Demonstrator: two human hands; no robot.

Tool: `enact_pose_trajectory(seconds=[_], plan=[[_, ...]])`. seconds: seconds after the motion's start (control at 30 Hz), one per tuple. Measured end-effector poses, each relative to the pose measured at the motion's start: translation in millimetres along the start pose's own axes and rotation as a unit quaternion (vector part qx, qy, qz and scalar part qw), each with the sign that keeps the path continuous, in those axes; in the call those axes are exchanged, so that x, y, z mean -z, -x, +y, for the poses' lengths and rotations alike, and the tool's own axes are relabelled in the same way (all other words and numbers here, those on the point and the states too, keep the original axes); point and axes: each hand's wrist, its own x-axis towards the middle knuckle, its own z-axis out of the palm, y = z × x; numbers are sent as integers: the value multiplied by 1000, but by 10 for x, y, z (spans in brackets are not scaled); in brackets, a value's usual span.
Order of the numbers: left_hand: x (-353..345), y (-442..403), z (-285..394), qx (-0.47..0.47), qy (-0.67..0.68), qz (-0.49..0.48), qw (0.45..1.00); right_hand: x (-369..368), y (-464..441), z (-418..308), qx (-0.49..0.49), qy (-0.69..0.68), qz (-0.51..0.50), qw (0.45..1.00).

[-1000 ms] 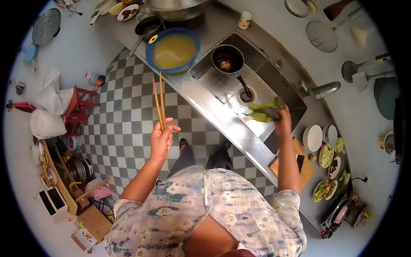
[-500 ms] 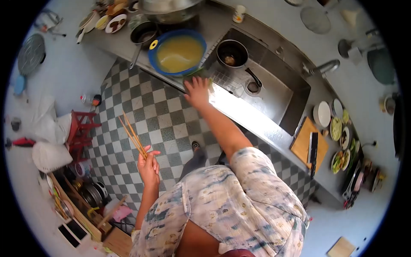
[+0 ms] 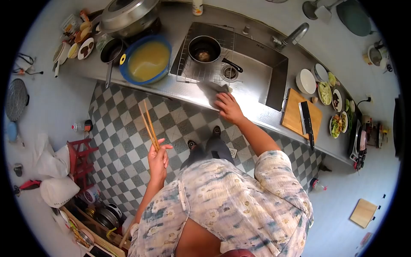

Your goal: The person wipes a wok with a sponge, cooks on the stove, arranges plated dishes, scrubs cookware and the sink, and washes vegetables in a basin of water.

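Note:
A pair of long wooden chopsticks (image 3: pixel 150 127) points up and away from my left hand (image 3: pixel 158 162), whose fingers are closed around their lower ends. My right hand (image 3: pixel 230 107) rests at the front edge of the sink (image 3: pixel 252 81), pressing a dark greenish cloth (image 3: pixel 223 88) on the steel rim. Its fingers partly cover the cloth. Beyond it, a dark saucepan (image 3: pixel 204 49) with something brownish inside sits on a wire rack (image 3: pixel 184 76) over the sink. Left of the sink stands a blue basin (image 3: pixel 124 70) of cloudy yellowish liquid.
On the right counter lie a wooden cutting board (image 3: pixel 293 107), a knife (image 3: pixel 306 120), a white bowl (image 3: pixel 305 81) and several plates of chopped food. A large lidded pot (image 3: pixel 128 17) and a small pan (image 3: pixel 112 51) stand at left. A red stool (image 3: pixel 79 160) is on the floor.
My right hand has slid the cloth rightward along the counter edge, from beside the blue basin to the sink's front. The view has shifted right. My left hand still holds the chopsticks.

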Motion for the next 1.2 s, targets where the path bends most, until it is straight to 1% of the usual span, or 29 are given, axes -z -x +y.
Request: enact_pose_trajectory(seconds=[0.03,0.13,0.17,0.2,0.23,0.27,0.33,0.43,0.5,0.67,0.77,0.8,0.83,0.9,0.97,1.03,1.07,1.17,1.2], plan=[[-66,-76,-42,11,-2,-14,1000,57,119,84,-3,8,-4,1000],[-308,-386,-200,33,-118,-78,989,135,328,223,-3,9,-20,1000],[-413,-552,-291,-21,-200,-102,974,144,353,236,-4,7,-22,1000],[-534,-766,-408,-76,-281,-124,949,143,364,243,-4,5,-23,1000],[-628,-1045,-597,-185,-314,-161,917,144,353,255,-1,2,-24,1000],[-752,-1292,-701,-291,-344,-196,871,151,352,272,2,-1,-24,1000],[-1123,-1531,-496,-233,-495,-207,811,187,350,300,15,-12,-35,999],[-1387,-1994,-494,-291,-585,-172,737,268,512,415,22,-43,-43,998],[-1401,-2301,-490,-394,-638,-145,645,440,677,508,22,-56,-56,997],[-1291,-2481,-380,-343,-628,-198,670,860,1265,795,-17,-16,-104,994],[-1185,-2598,-295,-341,-648,-191,654,1070,1496,1042,-31,1,-125,992],[-1145,-2648,-261,-342,-653,-178,652,1068,1557,1180,-28,4,-113,993],[-1113,-2696,-228,-341,-658,-166,650,1062,1587,1291,-28,8,-60,998],[-1081,-2769,-165,-339,-665,-147,649,1143,1591,1492,-80,-37,-62,994],[-1080,-2827,-95,-335,-669,-135,650,1264,1537,1599,-99,-28,-52,993],[-1042,-2924,-109,-360,-685,-148,616,1368,1439,1575,-123,-29,-35,991],[-1008,-2957,-109,-372,-694,-155,597,1409,1405,1522,-119,-42,-14,992],[-1116,-2771,-116,-444,-692,-81,563,1460,1454,1440,-58,-54,-53,995],[-1156,-2719,-120,-401,-693,-72,595,1443,1492,1465,-39,-48,-69,996]])
